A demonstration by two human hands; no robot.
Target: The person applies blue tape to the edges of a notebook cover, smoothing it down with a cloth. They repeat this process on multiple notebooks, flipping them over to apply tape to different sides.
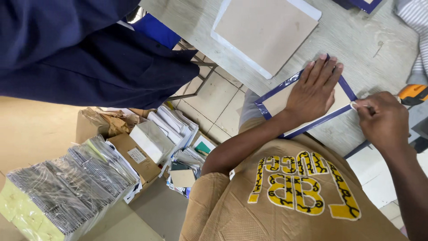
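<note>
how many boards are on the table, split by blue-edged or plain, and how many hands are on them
Blue-edged boards: 2, one under the left hand at, one at the top edge
Plain brown boards: 1
Hands on a board: 2, the right hand pinching the edge strip
Total boards: 3

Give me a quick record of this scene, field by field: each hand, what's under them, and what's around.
left hand: left hand pressed flat on the blue-edged board
right hand: right hand at the board's corner, pinching a small white strip
surface: grey table
also on table: second board, plain tan with a white edge
on floor: cardboard box and stacks of spiral notebooks
nearby: another person's dark sleeve
</note>
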